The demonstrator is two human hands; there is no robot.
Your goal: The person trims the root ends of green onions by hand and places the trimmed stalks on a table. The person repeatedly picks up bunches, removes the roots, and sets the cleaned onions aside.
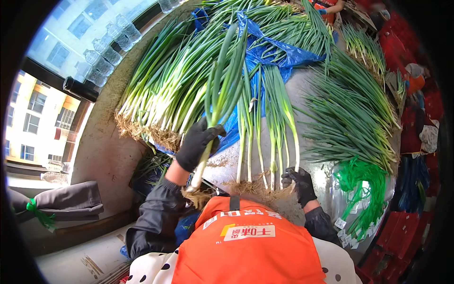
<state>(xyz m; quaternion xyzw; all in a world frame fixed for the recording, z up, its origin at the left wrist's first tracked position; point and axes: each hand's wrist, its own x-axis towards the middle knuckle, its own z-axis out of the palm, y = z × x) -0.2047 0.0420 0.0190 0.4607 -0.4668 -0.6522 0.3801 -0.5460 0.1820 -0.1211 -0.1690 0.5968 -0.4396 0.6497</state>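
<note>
My left hand (199,143), in a black glove, is closed around the pale stem of a thick green onion (204,163). Its leaves point away from me and its roots hang near my orange apron. My right hand (300,185), gloved too, is at the root end of the rightmost of several green onions (278,142) laid out on the metal table; its fingers touch the stem base, and whether they grip it cannot be told. A big pile of rooted green onions (173,92) lies ahead on the left, partly on blue plastic sheeting (255,81).
Bunched green onions (354,117) lie on the right side of the metal table (301,85). Green ties with white tags (361,198) rest at its right edge. Plastic bottles (103,53) line the window at the left. A co-worker's arm (333,7) shows at the far side.
</note>
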